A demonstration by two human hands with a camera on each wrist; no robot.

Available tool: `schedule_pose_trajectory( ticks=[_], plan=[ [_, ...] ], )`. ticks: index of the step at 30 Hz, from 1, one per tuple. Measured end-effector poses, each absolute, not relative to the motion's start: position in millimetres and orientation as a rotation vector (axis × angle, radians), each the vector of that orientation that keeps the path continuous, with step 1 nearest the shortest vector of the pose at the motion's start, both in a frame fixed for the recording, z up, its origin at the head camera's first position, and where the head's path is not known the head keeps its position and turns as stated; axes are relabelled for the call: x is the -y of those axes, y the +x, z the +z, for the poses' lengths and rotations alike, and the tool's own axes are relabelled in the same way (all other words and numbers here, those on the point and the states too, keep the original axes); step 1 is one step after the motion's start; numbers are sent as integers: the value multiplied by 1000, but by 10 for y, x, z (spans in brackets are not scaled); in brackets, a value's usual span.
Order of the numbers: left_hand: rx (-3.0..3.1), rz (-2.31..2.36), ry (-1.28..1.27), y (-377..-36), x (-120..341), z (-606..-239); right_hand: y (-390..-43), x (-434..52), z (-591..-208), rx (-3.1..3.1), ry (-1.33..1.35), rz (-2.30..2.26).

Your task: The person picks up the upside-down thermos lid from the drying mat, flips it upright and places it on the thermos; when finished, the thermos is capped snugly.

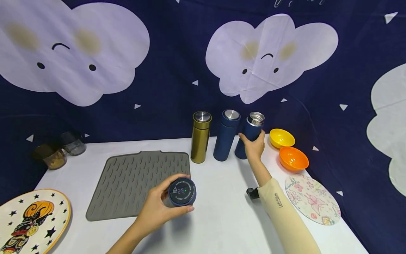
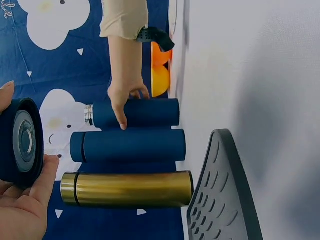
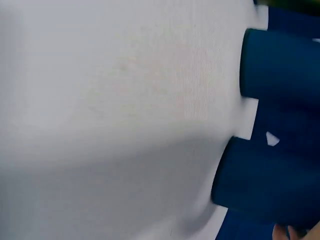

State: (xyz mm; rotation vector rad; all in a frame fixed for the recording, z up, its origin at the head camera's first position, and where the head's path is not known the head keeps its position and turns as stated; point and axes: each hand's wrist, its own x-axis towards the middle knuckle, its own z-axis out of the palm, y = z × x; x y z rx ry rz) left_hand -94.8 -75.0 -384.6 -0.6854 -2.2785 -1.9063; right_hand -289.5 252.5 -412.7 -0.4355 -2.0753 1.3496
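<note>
Our left hand (image 1: pixel 155 211) grips the dark blue lid (image 1: pixel 182 191) above the table's (image 1: pixel 222 218) front, beside the grey mat (image 1: pixel 133 180). Our right hand (image 1: pixel 255 146) wraps the open blue flask (image 1: pixel 250 135), upright at the back beside two capped flasks. Lid off; recapping not yet done, we judge.

Patterned plate (image 1: pixel 35 218) cut off at head view's edge.

The left hand (image 1: pixel 158 208) sits low in the frame's centre-left, forearm rising from the bottom edge, fingers and thumb curled round a lid (image 1: pixel 182 191). The right arm, in a beige sleeve, stretches from lower right toward the upper centre; the right hand (image 1: pixel 253 146) wraps an open flask (image 1: pixel 250 135).
</note>
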Motion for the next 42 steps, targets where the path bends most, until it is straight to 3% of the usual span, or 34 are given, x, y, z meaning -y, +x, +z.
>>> schedule_pose_trajectory(
  ticks=[8,14,18,27,42],
  plan=[
    [2255,-1924,-686,-1072,741,-3698,-2196,-2228,-4085,2121,-256,1401],
    [2194,-1932,-723,-1321,597,-3381,-1598,-1770,-4028,2220,3,1534],
    [2160,-1939,-781,-1479,411,-3198,-1381,-1558,-4073,2261,167,1582],
    [2265,-1926,-839,-1667,58,-3254,-1278,-1459,-4208,2252,244,1614],
    [2221,-1888,-967,-1764,46,-3497,-1283,-1468,-4202,2296,246,1589]
  ],
)
